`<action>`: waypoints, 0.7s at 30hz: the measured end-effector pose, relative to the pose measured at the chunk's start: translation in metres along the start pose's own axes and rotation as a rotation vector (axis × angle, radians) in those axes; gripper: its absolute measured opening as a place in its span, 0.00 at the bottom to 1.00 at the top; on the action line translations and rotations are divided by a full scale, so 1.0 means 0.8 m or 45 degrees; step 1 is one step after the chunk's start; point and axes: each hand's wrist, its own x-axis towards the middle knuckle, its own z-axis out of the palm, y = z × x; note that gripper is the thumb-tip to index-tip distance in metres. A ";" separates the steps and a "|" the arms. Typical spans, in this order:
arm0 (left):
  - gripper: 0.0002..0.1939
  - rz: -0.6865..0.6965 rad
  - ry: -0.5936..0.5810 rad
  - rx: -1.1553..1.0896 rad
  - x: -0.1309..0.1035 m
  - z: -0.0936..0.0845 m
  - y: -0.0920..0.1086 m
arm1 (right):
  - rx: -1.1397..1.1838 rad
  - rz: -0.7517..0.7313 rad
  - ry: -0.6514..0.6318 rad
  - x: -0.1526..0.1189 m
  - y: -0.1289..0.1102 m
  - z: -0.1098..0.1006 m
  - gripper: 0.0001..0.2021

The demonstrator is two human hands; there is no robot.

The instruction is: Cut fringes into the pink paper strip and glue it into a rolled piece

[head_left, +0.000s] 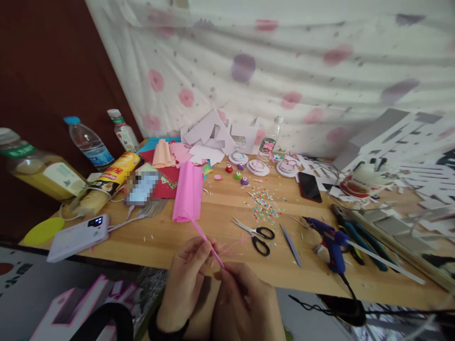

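Observation:
At the table's front edge my left hand (190, 265) is closed, pinching a narrow pink paper strip (200, 231) between thumb and fingers. My right hand (245, 289) grips the lower end of the same strip, its fingertips close together. The strip runs up to a folded pink crepe paper sheet (188, 192); whether the two are joined I cannot tell. Thin pink shreds (232, 246) lie just beyond my hands. To their right rest black-handled scissors (256, 234), blades apart, and a pair of tweezers (290, 246).
A blue glue gun (329, 239) and pliers (362, 241) lie at right, near a dark phone (309, 186). Colourful confetti (266, 206) is scattered mid-table. Bottles (88, 142) and a white power bank (78, 237) are at left. White paper scraps (209, 130) lean at the back.

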 end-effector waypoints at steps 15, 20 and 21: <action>0.15 0.052 -0.164 0.061 0.004 -0.004 -0.014 | -0.142 -0.072 0.130 -0.007 -0.005 -0.003 0.10; 0.16 0.023 -0.167 0.054 0.015 -0.010 -0.018 | -0.115 -0.062 0.141 -0.004 0.000 0.003 0.10; 0.16 0.011 -0.168 0.049 0.017 -0.011 -0.019 | -0.127 -0.068 0.141 -0.003 0.001 0.004 0.10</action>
